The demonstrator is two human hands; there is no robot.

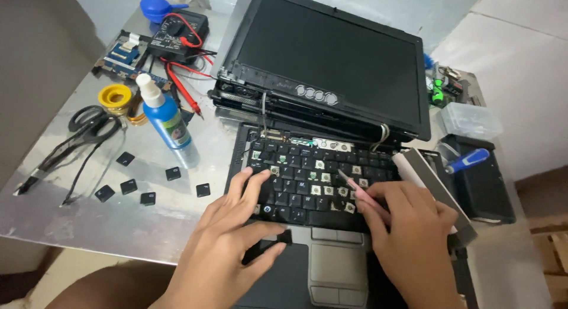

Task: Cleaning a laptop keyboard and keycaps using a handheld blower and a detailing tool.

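Observation:
An opened black laptop point(331, 60) lies on a metal table, its keyboard point(307, 167) missing many keycaps. My left hand point(228, 244) rests on the keyboard's left side, fingers spread on the keys, the thumb and a finger pinching a long black key cap point(267, 245) over the palm rest. My right hand point(408, 238) grips a slim pink tool point(355, 186) whose tip points at the bare key sockets right of the middle.
Several loose black keycaps point(148, 188) lie left of the laptop, beside a blue squeeze bottle point(165, 117), scissors point(89, 128), a solder spool point(114, 96), a multimeter point(177, 31) with red leads and a circuit board point(121, 54). A screwdriver point(470, 161) and small boxes sit right.

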